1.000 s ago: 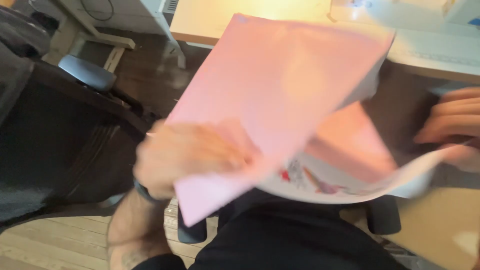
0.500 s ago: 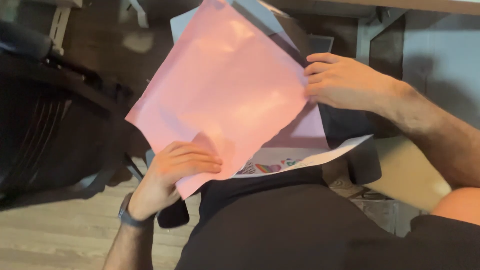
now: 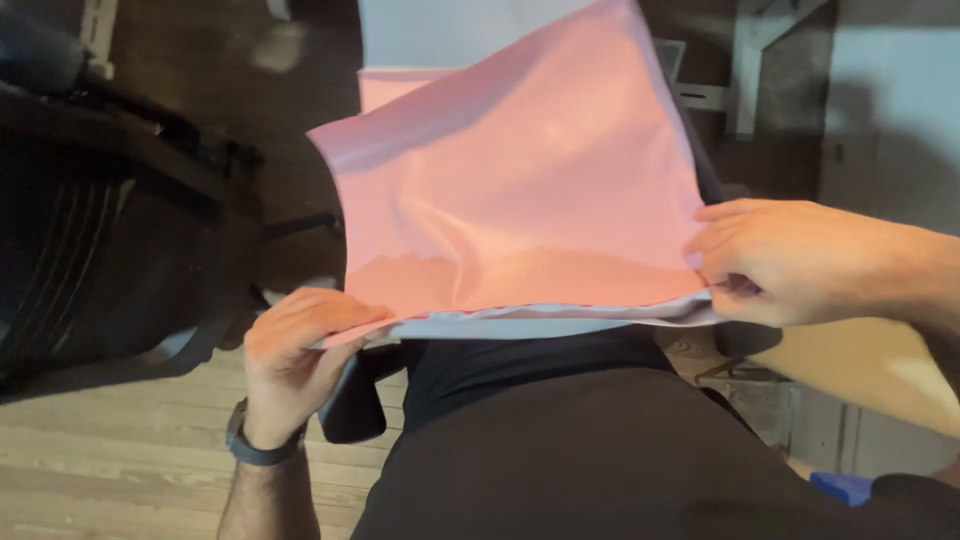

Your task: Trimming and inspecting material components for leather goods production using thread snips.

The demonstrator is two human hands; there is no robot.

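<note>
Over the lap | pink mailer bag | left hand grip clamped on near-left corner | right hand pinching right edge

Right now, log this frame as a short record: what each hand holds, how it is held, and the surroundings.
Item: pink plastic mailer bag, pale inner layer showing along its near edge
Left hand: grips the bag's near left corner
Right hand: pinches the bag's near right corner
Pose: bag spread flat above the lap
Wrist: dark watch on the left
Surroundings: black office chair, wooden floor
</note>
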